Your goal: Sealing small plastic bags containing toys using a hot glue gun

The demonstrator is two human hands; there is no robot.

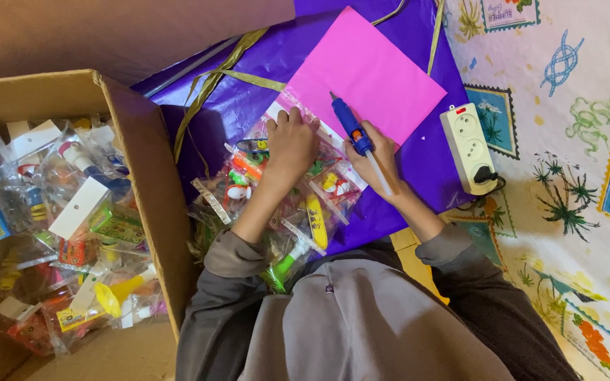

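One head cam only, worn by the person, looking steeply down and close over grey-sleeved arms. Flat purple foil sheet (418, 169) fills frame centre; open brown cardboard box (142, 162) sits left of it.

The cardboard box (135, 162) stands at nine o'clock, packed with bagged toys (58, 233). Just beside its wall, at the centre, a pile of toy packets (277, 212) lies on the foil sheet (241, 99), which spreads toward twelve o'clock. On that sheet, at one o'clock, rests the paper sheet (368, 70). The left hand (291, 141) lies flat on the packets. The right hand (375, 155), at the pile's three o'clock, holds the glue gun (353, 127), its nozzle pointing to eleven o'clock and touching the paper's near edge. The power strip (469, 144) lies at three o'clock of the gun, at the foil sheet's edge, partly on the patterned cloth (566, 141).
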